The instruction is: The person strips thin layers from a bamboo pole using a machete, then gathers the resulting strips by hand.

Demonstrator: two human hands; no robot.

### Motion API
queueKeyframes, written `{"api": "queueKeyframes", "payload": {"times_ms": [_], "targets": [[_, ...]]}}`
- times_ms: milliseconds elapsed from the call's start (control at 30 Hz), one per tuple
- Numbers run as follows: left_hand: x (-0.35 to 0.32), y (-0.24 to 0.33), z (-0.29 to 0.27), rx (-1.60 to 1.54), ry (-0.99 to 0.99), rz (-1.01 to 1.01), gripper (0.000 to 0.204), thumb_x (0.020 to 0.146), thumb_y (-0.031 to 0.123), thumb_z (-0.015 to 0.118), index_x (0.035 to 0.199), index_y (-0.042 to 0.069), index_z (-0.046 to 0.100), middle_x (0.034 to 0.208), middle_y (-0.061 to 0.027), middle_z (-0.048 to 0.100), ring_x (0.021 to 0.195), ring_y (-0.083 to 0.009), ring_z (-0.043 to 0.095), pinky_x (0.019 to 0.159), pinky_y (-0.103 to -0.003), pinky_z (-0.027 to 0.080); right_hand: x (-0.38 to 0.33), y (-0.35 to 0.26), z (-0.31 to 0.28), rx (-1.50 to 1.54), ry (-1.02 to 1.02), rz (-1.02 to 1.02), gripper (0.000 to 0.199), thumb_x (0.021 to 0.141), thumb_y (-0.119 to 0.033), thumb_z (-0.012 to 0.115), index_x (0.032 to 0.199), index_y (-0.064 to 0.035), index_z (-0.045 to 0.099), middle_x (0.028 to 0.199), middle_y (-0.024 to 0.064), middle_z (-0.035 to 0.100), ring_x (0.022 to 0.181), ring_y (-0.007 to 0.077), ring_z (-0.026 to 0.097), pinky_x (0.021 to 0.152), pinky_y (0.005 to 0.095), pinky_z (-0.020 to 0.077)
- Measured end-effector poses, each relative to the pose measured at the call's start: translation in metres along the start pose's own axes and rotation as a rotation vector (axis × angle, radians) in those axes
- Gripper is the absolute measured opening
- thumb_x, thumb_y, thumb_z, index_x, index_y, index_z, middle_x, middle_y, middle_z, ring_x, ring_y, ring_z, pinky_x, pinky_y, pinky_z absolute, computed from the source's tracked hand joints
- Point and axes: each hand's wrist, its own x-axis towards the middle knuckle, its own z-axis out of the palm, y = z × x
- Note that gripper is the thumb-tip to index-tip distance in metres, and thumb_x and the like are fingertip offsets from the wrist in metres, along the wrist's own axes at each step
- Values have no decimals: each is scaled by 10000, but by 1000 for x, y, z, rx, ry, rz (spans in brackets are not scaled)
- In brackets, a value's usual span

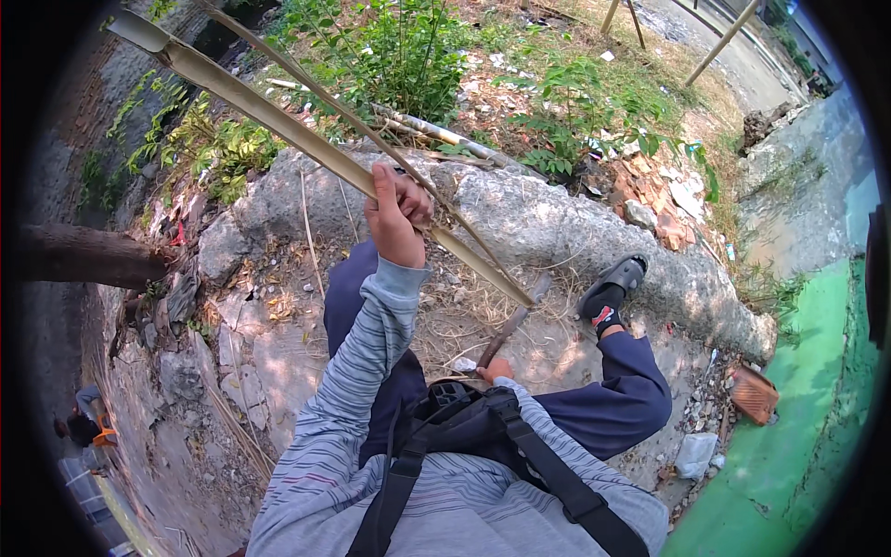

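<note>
My left hand [397,215] is wrapped around a long length of split bamboo [278,119], held up at a slant from the upper left down to the ground in front of me. A thinner strip [348,113] runs beside it, and the two come together at the lower end. Low between my legs, my right hand [497,370] is closed on the dark handle of a machete [509,332]. Its blade points up and to the right, and its tip area meets or overlaps the bamboo's lower end; I cannot tell whether they touch.
A broken concrete ledge [520,209] curves across in front. Plants [399,65] and rubble lie beyond it. A tree trunk [93,257] juts in at left, and a green painted surface [770,436] lies at right near a terracotta piece [754,395]. Another person [85,422] is at far lower left.
</note>
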Motion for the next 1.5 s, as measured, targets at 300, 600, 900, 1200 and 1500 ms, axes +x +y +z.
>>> {"api": "queueKeyframes", "payload": {"times_ms": [300, 600, 900, 1200, 1500], "targets": [[1, -4, -2, -47, 3, -41, 457, 1078, 441, 457, 737, 157, 350, 582, 37, 275, 495, -92, 291, 487, -270, 282, 9, -1, -7, -36, 6, -28, 599, 707, -526, 851, 1114, -100, 745, 1147, 142, 719, 1092, 317, 685, 915, 451, 556], [1, -5, 10, -36, -48, 16, 470, 1077, 443, 461, 731, 143, 357, 602, 37, 279, 524, -93, 299, 515, -273, 295, 34, 8, 3, 213, -41, 88, 677, 654, -536, 813, 1130, -62, 732, 1198, 189, 701, 1148, 336, 661, 974, 431, 528], [-3, -13, 8, 41, -41, 49, 506, 1079, 424, 467, 685, 122, 368, 590, 34, 313, 520, -82, 300, 500, -273, 256, 76, 35, 16, 383, 110, -16, 589, 738, -553, 776, 958, -8, 763, 826, 139, 757, 875, 300, 737, 815, 394, 563], [-4, -2, -10, 18, 25, 33, 480, 1079, 422, 469, 707, 132, 379, 595, 42, 298, 516, -84, 285, 489, -271, 246, 86, 11, 22, 134, 78, -56, 619, 771, -602, 726, 986, -23, 772, 1083, 241, 719, 1085, 375, 678, 957, 433, 519], [-2, 0, -7, -53, -12, 21, 437, 1084, 399, 465, 743, 137, 385, 611, 41, 272, 512, -84, 265, 484, -275, 249, 101, 20, 33, 436, 5, 85, 619, 729, -561, 779, 1026, -19, 762, 1086, 228, 723, 1071, 376, 680, 951, 441, 523]]}}
